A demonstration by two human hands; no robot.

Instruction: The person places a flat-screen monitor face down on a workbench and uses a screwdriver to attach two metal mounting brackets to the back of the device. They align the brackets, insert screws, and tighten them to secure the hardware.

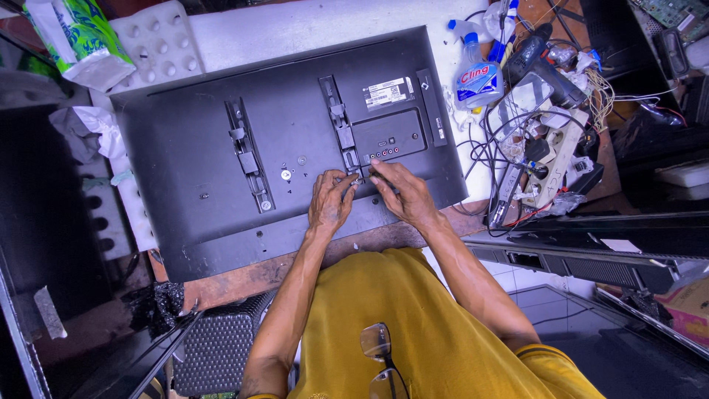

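1. TV (221,148): black flat set, face down on the bench, back panel up. Two wall brackets are fixed to it; both hands meet at the foot of the right bracket (342,125).
2. Left hand (330,201): fingers curled, tips pinched at the bracket's lower end. What they pinch is too small to tell; possibly a screw.
3. Right hand (401,193): fingers bent, tips touching the left hand's at the same spot. I cannot tell whether it holds a tool.
4. Risk, judged: a small fastener slipping from the fingertips would roll off the sloped back and be lost by the bench edge.
5. Risk, judged: leaning on the panel could stress the screen beneath, since it rests on uneven white foam (159,46).
6. Risk, judged: the cable tangle (517,148), just right of the hands, could snag a wrist and drag things over.
7. Left bracket (247,155): well left of the grip, untouched.
8. Containers: spray bottle (476,70), beyond the right hand, upright among the cables, blue liquid inside. Green-and-white packet (77,37), far left; contents not visible.
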